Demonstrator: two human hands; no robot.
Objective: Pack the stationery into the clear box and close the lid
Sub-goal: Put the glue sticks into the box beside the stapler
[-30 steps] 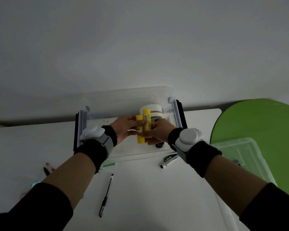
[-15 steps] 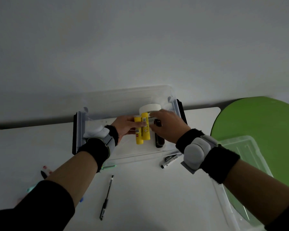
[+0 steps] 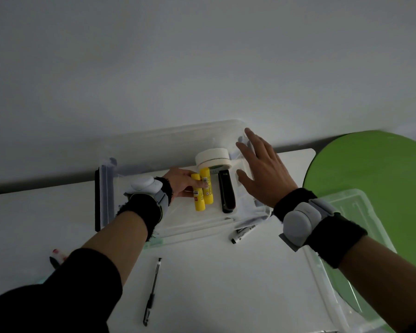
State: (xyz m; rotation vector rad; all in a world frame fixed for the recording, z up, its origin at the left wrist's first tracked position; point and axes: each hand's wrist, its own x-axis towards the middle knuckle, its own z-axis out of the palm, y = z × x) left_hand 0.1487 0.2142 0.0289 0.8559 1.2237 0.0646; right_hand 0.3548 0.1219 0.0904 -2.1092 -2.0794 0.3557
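**Glue sticks lie lengthwise in the clear box**

The clear box [image 3: 106, 195] sits at centre frame on the white table [image 3: 226, 272], against the wall. Inside it two yellow glue sticks [image 3: 203, 192] lie side by side, touching, their long axes running from the near edge toward the wall. The left hand [image 3: 178, 185] rests fingers on them, grasping the pair loosely. Just right of them a black stapler [image 3: 227, 194] lies parallel. Above, a roll of white tape [image 3: 213, 157] lies flat. The right hand [image 3: 262, 169] hovers spread and empty over the box's right end. A black pen [image 3: 152, 292] lies lower centre; markers [image 3: 243, 233] lie beside the box's near right corner.
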